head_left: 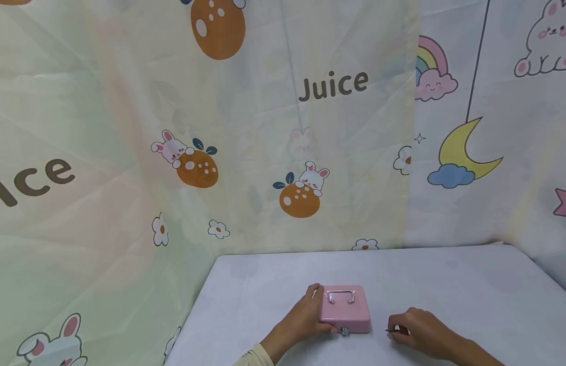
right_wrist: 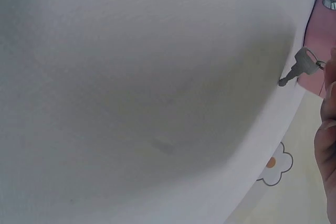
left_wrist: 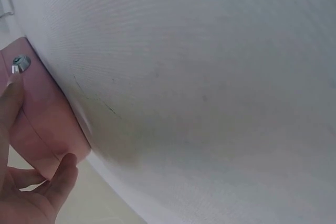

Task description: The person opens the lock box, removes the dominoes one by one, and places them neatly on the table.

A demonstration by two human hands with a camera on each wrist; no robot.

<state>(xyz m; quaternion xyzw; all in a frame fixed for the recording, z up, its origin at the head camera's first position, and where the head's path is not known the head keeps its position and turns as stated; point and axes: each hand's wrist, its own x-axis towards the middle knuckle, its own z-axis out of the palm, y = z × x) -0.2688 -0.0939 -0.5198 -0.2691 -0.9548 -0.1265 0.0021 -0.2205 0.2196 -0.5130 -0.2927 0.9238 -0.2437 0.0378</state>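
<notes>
My left hand (head_left: 306,316) is gripping the box (head_left: 343,305) by its left side; my right hand (head_left: 420,329) is pinching the key (right_wrist: 301,65), its tip pointing left. The lock (head_left: 344,331) is sitting on the near face, left of the key, nearer my left hand.

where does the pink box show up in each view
Head: pink box near the bottom, just right of centre, gripped by the left hand.
Left wrist: pink box at the left edge, partly cut off.
Right wrist: pink box at the upper right edge, partly cut off, beyond the key.
Shared landmark: the box's silver lock, visible in all three.
</notes>
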